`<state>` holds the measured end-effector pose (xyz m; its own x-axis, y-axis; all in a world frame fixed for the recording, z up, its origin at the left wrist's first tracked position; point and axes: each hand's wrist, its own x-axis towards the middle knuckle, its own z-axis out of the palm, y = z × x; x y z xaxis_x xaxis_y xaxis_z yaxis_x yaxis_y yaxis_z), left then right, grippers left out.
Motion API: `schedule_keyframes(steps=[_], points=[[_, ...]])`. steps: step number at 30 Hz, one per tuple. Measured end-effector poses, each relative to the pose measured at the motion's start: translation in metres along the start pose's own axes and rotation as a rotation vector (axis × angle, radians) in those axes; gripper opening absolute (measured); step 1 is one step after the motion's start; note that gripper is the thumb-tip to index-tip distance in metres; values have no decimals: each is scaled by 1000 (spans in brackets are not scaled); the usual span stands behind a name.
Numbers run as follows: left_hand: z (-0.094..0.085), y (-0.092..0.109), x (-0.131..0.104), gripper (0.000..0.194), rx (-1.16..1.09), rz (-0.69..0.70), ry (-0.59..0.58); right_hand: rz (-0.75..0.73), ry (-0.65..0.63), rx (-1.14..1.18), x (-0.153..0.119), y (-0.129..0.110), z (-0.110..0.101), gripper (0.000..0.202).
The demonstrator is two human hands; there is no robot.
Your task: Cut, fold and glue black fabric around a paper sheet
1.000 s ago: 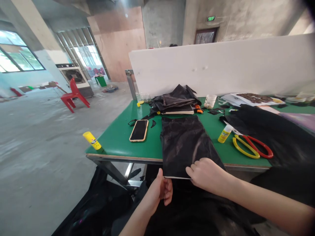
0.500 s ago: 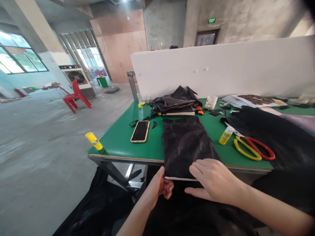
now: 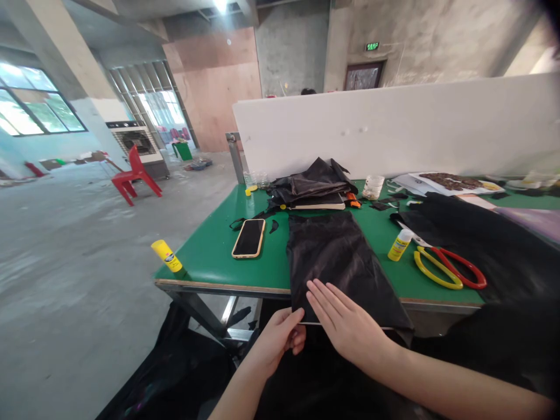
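Observation:
A black sheet, lightly creased, lies over a flat piece whose pale edge shows at the front, and it juts past the near edge of the green table. My left hand pinches its near left corner, thumb on top and fingers curled beneath. Flat on the sheet's front part rests my right hand, fingers stretched out and pointing up and left. Left of the sheet is a phone; on its right stand a glue stick and scissors with yellow and red handles.
Another yellow glue stick stands at the table's left corner. Behind the sheet, black material is heaped on a book. A clear cup and black scraps are nearby. Black cloth covers the right side, before a white partition.
My right hand has moved left across the sheet from its near right part, and its fingers have straightened. My left thumb now lies further over the corner. The view has tilted up slightly.

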<state>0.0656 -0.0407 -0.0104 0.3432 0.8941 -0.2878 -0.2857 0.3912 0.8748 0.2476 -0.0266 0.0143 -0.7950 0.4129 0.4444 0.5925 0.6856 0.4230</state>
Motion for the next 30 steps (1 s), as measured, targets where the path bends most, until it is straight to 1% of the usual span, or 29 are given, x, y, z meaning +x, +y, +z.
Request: schedule_keyframes(steps=[4, 11, 13, 15, 19, 24, 28, 30], points=[[-2, -4, -2, 38, 18, 29, -21, -16, 44, -21, -2, -11, 6, 45], [1, -9, 1, 39, 61, 75, 51, -40, 38, -24, -1, -8, 7, 46], [3, -10, 1, 39, 33, 88, 49, -43, 34, -25, -1, -7, 6, 46], [4, -10, 1, 38, -41, 88, 27, -39, 28, -17, -2, -6, 6, 46], [2, -15, 3, 35, -179, 51, -7, -27, 13, 9, -2, -6, 5, 46], [-2, -24, 6, 51, -167, -84, -38, 3, -7, 41, -2, -8, 4, 46], [6, -28, 6, 51, -154, -110, 5, 20, -5, 62, -2, -10, 5, 47], [11, -29, 7, 53, -160, -100, 25, 23, -5, 72, -2, -10, 7, 47]])
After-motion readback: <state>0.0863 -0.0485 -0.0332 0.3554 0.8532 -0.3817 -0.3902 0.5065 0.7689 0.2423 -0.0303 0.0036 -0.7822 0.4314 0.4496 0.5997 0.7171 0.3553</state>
